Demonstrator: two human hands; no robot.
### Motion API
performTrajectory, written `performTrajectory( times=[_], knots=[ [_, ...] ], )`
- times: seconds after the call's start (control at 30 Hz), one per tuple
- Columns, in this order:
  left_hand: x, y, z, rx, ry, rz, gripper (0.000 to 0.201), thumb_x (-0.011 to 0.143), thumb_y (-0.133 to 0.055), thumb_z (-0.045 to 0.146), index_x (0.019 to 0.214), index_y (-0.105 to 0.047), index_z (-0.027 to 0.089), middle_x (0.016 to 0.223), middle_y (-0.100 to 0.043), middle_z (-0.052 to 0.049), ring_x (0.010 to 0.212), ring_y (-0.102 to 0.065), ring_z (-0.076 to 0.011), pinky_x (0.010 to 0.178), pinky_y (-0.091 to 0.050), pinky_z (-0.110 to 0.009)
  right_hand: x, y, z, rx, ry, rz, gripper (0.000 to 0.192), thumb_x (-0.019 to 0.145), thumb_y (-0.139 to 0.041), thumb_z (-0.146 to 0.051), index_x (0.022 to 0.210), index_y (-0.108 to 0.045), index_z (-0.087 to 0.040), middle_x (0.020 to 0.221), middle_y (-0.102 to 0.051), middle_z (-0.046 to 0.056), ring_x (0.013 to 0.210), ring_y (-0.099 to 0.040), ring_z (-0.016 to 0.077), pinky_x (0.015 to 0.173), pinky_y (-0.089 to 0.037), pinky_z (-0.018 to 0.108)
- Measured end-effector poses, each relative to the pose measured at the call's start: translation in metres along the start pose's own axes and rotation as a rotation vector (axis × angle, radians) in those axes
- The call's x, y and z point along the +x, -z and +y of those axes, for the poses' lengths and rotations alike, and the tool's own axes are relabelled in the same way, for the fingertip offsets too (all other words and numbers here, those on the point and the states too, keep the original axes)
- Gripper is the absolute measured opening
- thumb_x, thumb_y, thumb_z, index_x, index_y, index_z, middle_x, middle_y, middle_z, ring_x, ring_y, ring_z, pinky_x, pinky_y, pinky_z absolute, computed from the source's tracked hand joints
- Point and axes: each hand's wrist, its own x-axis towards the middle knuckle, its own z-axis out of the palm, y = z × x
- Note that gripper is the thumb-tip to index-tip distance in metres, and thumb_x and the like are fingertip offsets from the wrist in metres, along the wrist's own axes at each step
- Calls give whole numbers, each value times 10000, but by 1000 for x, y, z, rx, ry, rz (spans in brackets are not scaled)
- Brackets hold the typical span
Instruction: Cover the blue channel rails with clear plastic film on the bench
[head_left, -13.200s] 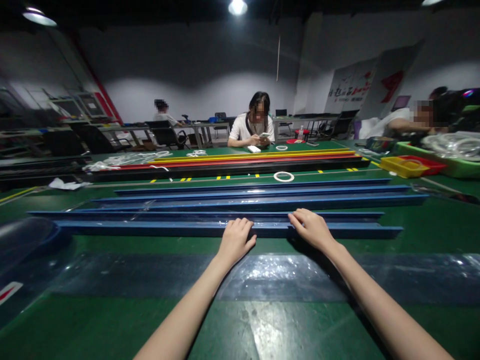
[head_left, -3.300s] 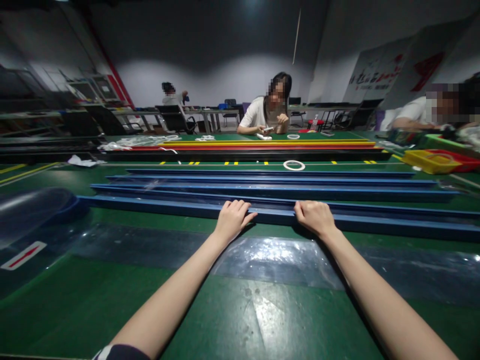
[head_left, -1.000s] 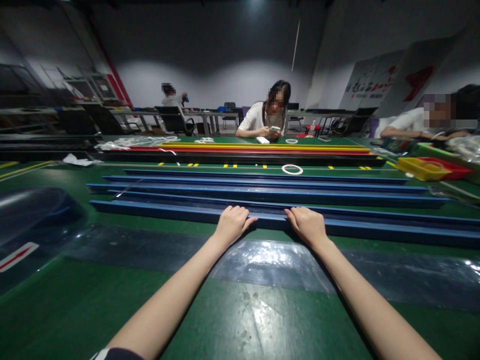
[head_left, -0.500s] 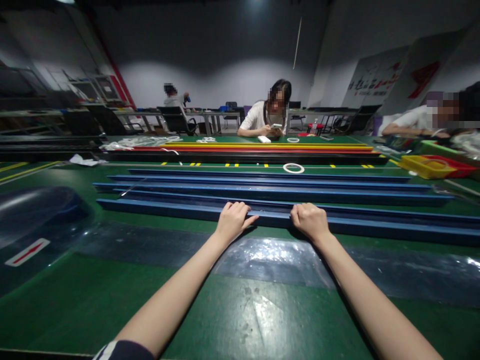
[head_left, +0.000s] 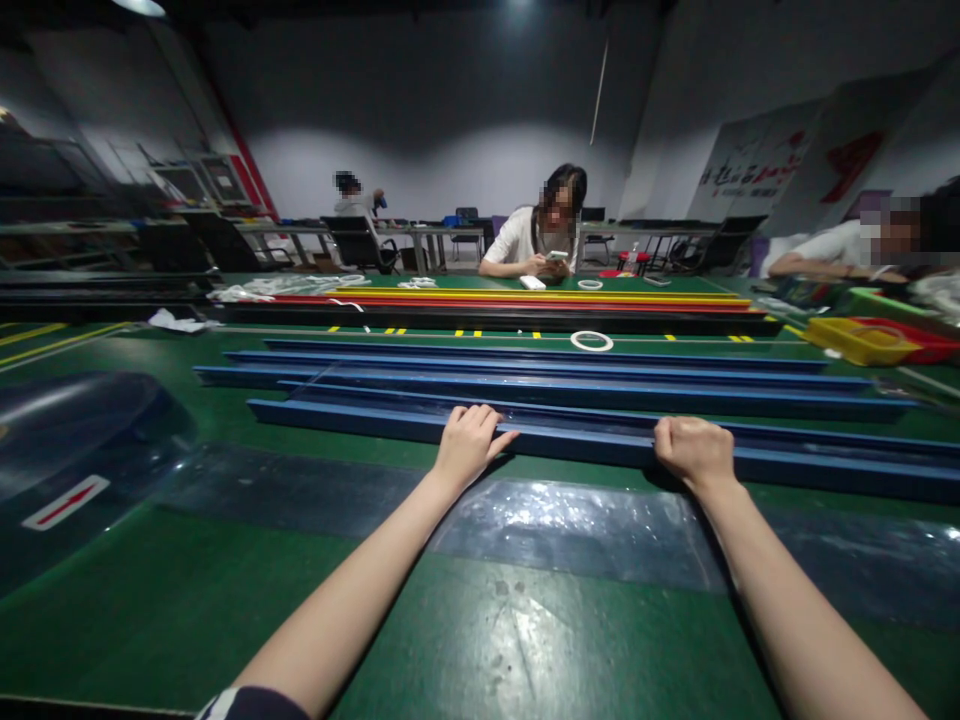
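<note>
Several long blue channel strips lie side by side across the green table (head_left: 525, 640). The nearest blue strip (head_left: 352, 423) runs from left of centre out past the right edge. My left hand (head_left: 466, 445) rests on its top edge with fingers spread over it. My right hand (head_left: 694, 452) is curled into a grip on the same strip, further right. A sheet of clear plastic film (head_left: 570, 520) lies on the table just in front of the strip, under both forearms.
Behind the blue strips lie black, red and yellow strips (head_left: 525, 300) and a white tape ring (head_left: 591, 341). A dark curved cover (head_left: 67, 440) sits at left. Yellow and red trays (head_left: 862, 340) stand at right. A person (head_left: 540, 235) sits opposite with a phone; others sit further off.
My right hand has slid to the right along the nearest blue strip and closed on it. The strip's left end has shifted right. My left hand has stayed put.
</note>
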Motion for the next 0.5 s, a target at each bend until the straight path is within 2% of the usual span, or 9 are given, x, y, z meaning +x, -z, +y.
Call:
performTrajectory(
  times=[0.1, 0.23, 0.3, 0.43, 0.5],
  knots=[
    [0, 0, 1, -10, -40, -8, 341, 884, -395, 459, 887, -576, 169, 916, -637, -53, 832, -564, -163, 740, -328, -303, -3, 1, 12, -8, -30, -18, 416, 784, -327, -265, 581, -658, -115, 630, -649, 131, 541, -537, 169, 485, -209, 254],
    [0, 0, 2, -14, -56, -31, 340, 885, -392, 458, 856, -577, 175, 825, -636, -48, 798, -563, -163, 721, -317, -300, -3, 2, 17, -19, -53, -30, 409, 786, -333, -269, 602, -667, -118, 661, -664, 133, 577, -570, 188, 496, -242, 264],
    [0, 0, 2, 5, -57, -42, 355, 892, -376, 457, 808, -570, 170, 773, -625, -43, 754, -557, -161, 700, -310, -299, -2, 4, 18, -21, -58, -99, 420, 800, -329, -291, 627, -677, -132, 683, -670, 128, 603, -585, 195, 504, -256, 266],
    [0, -1, 3, 58, -61, -49, 386, 905, -345, 448, 725, -541, 167, 698, -601, -34, 675, -533, -151, 662, -294, -295, 3, 10, 22, 19, -19, -325, 495, 846, -275, -386, 674, -689, -177, 710, -674, 108, 660, -605, 206, 523, -283, 264],
    [0, -1, 4, 70, -61, -45, 389, 907, -342, 445, 711, -533, 168, 683, -597, -32, 659, -526, -150, 651, -288, -294, 4, 11, 24, 44, 0, -379, 523, 859, -247, -414, 706, -692, -185, 735, -675, 103, 698, -611, 206, 536, -298, 261]
  ],
)
